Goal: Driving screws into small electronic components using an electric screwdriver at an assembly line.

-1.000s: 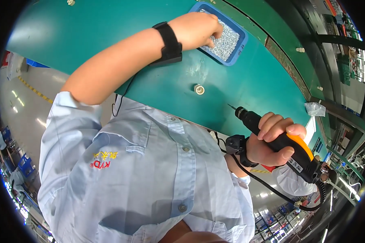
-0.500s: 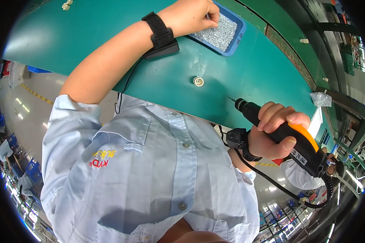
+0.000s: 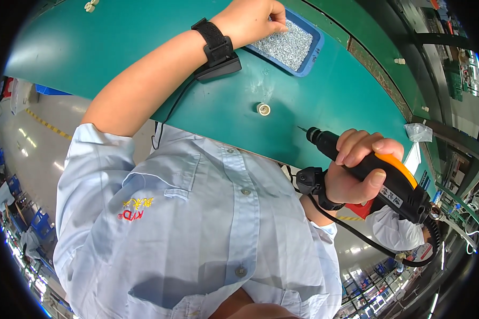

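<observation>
My left hand (image 3: 250, 22) reaches over a blue tray (image 3: 316, 50) of small silvery screws (image 3: 295, 47). Its thumb and fingers are pinched together at the screws; whatever sits between the fingertips is hidden. My right hand (image 3: 356, 173) is wrapped around a black and orange electric screwdriver (image 3: 325, 143), held tilted with its thin bit pointing up and left. On the green table between the two hands stands a small off-white round socket-like part (image 3: 263, 109), with its hollow end showing. The bit is apart from that part.
Small off-white parts (image 3: 91, 6) lie at the far left of the green table (image 3: 191, 114). A clear plastic bag (image 3: 419, 132) is at the right. The screwdriver's black cable (image 3: 436, 242) loops below it. A co-worker's white sleeve (image 3: 391, 228) shows at lower right.
The view has shifted slightly. My right hand has brought the screwdriver a little left, nearer the round part. My left hand stays pinched at the screws, having moved only slightly.
</observation>
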`<action>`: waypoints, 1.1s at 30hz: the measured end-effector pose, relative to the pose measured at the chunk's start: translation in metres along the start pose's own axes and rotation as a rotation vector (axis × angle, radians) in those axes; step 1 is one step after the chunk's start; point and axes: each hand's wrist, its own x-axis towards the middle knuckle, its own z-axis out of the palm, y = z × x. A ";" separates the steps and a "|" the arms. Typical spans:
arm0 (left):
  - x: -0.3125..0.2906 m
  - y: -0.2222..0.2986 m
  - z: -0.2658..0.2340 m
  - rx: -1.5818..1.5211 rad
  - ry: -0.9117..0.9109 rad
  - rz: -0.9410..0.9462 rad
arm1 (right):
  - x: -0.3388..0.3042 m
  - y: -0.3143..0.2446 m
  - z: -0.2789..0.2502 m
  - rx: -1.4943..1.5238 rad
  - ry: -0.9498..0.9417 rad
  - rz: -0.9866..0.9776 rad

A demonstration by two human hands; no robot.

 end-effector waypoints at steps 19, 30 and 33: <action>-0.092 0.037 0.016 -0.374 -0.126 0.102 | 0.017 -0.021 -0.003 0.264 -0.149 -0.028; -0.133 0.034 0.031 -0.316 -0.180 0.074 | 0.014 -0.018 0.012 0.446 -0.321 -0.122; -0.133 0.034 0.031 -0.345 -0.165 0.087 | 0.015 -0.019 0.012 0.440 -0.341 -0.125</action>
